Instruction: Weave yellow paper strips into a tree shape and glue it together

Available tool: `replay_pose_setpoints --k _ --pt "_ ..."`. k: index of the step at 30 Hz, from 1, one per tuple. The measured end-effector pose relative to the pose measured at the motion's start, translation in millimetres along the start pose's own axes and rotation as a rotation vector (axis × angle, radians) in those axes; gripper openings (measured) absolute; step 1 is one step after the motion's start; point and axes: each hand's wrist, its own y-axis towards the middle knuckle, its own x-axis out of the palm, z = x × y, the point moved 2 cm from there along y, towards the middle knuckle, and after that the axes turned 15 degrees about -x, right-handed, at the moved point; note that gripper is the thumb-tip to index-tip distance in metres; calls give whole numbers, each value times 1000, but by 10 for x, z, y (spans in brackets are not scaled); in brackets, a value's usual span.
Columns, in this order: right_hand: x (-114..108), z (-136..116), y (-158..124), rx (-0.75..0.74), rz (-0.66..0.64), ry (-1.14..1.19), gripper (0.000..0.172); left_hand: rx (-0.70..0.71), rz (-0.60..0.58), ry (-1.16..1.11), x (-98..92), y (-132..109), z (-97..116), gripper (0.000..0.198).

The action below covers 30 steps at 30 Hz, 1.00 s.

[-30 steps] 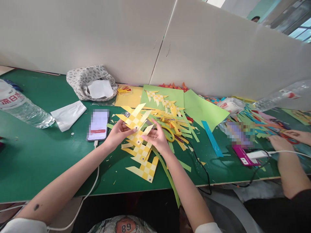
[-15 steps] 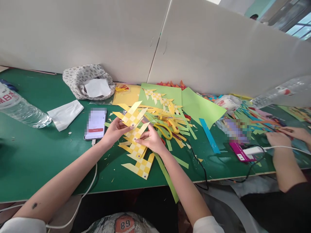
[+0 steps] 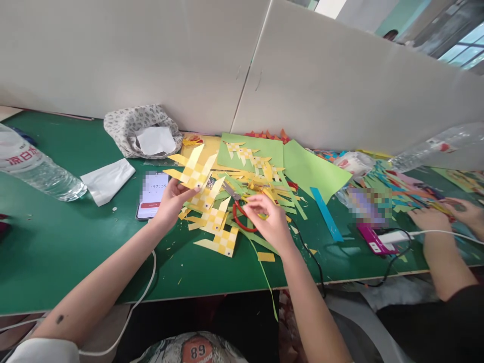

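Pinching the topmost yellow-and-white woven paper fish point(image 3: 194, 176) in the left hand point(image 3: 173, 201), with a narrow grip, thumb and fingers closed on the paper, midway between the near and back edges of the green counter point(image 3: 75, 257). Directly below, in one overlapping column toward the near edge, three more fish point(image 3: 225, 241), each with a small dark eye dot.

Bending the right hand point(image 3: 270, 217) at the red-handled scissors point(image 3: 235, 210), with thumb and fingertips close together beside the handles; cannot tell whether gripping them or only near. Pointing away from the hand, toward the fish, the blades.

Under and around the scissors, a litter of yellow and green paper strips. Behind, by the back edge, a light green sheet point(image 3: 234, 139) with another checkered fish chain point(image 3: 245, 154) on top. Just left of the left forearm, a smartphone point(image 3: 151, 204) with a white cable; farther toward the left edge, a white tissue point(image 3: 108, 181) and a tilted water bottle point(image 3: 45, 169). Toward the right edge, a blue paper strip point(image 3: 327, 214), a magenta power strip point(image 3: 372, 241) and a co-worker's hands point(image 3: 431, 222)
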Motion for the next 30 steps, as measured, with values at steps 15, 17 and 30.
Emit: replay_pose_setpoints --k 15,17,30 --pt "50 84 -731 -260 215 -396 19 -87 -33 -85 -10 -32 78 38" --pt "6 125 -516 -256 340 -395 15 -87 -60 -86 -1 -33 73 39" --pt "484 -74 201 36 -91 64 50 -51 -131 7 46 -63 -5 42"
